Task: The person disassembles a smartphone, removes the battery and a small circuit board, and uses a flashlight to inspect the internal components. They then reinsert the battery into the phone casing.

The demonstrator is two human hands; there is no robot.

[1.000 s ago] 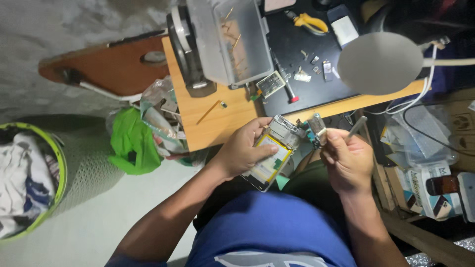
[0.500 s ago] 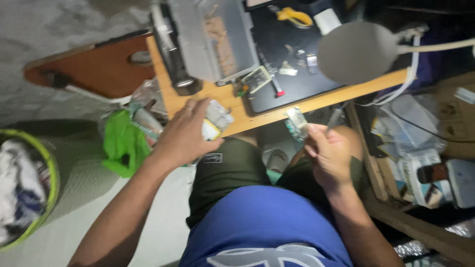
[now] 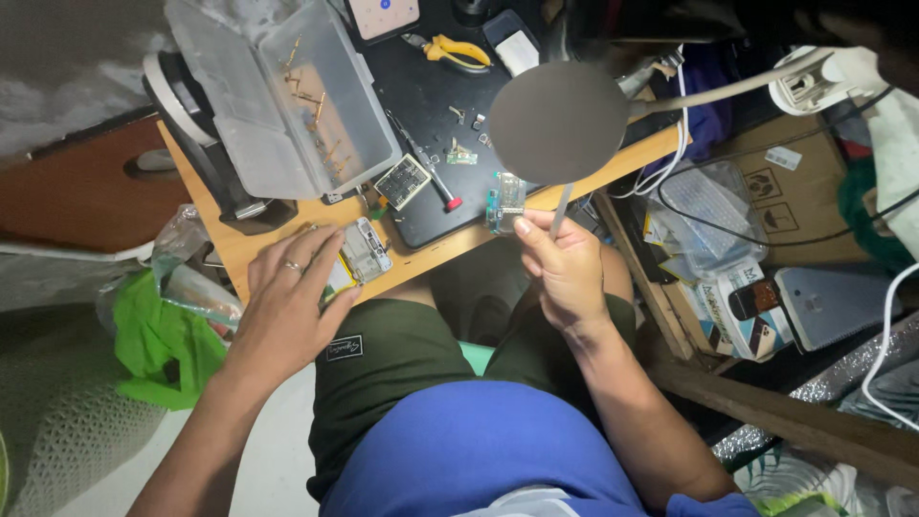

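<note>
Your left hand (image 3: 287, 306) presses flat on the opened phone (image 3: 359, 257) at the worktop's (image 3: 278, 225) front edge; your right hand (image 3: 565, 268) pinches a small part (image 3: 504, 203) and tool (image 3: 560, 213). Disassembly looks midway.

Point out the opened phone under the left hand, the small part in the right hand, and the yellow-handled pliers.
opened phone (image 3: 364, 251), head view, on its exposed inner boards beside the left hand (image 3: 287, 306).
small part (image 3: 504, 203), head view, on its clear greenish body above the right hand (image 3: 565, 273).
yellow-handled pliers (image 3: 458, 52), head view, on the yellow handles.
</note>
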